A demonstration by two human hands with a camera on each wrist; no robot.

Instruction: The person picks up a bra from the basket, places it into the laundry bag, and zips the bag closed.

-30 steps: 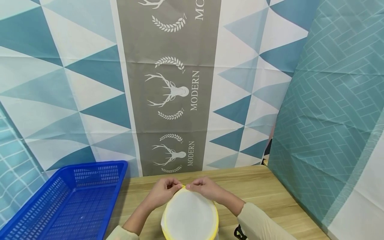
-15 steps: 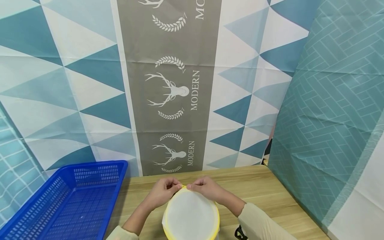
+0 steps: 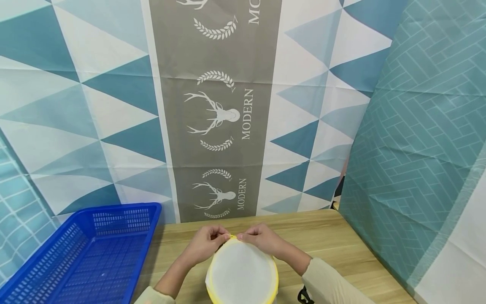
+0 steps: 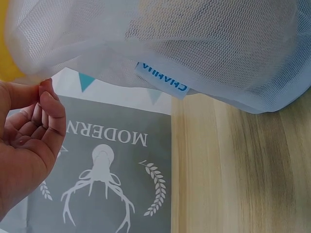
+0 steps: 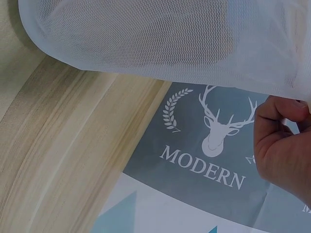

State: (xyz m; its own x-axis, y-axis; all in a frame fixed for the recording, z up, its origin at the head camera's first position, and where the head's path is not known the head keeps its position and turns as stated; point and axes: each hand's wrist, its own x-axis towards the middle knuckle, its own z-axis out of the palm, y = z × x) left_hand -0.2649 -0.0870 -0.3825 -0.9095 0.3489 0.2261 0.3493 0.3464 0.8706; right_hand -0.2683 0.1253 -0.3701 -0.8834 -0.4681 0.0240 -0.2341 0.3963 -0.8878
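A white mesh laundry bag (image 3: 243,272) with a yellow rim stands out toward me, its round end facing up in the head view. My left hand (image 3: 205,243) pinches the rim's far edge between thumb and index finger. Close on the other side of a small yellow piece at that edge, my right hand (image 3: 263,240) pinches the rim too. In the left wrist view, the mesh side of the bag (image 4: 209,53) carries a light blue tag (image 4: 163,80). Sheer mesh (image 5: 146,39) fills the top of the right wrist view, beside the curled right fingers.
A blue perforated plastic basket (image 3: 152,236) sits at the left on the wooden table (image 3: 315,236). Patterned cloth (image 3: 212,147) hangs behind the table's far edge, and a green cloth (image 3: 414,147) hangs along the right. A small black object (image 3: 304,295) lies by the right sleeve.
The right hand has shifted very slightly to the right, widening the small gap between the two hands. The bag's round end has shifted slightly right with it.
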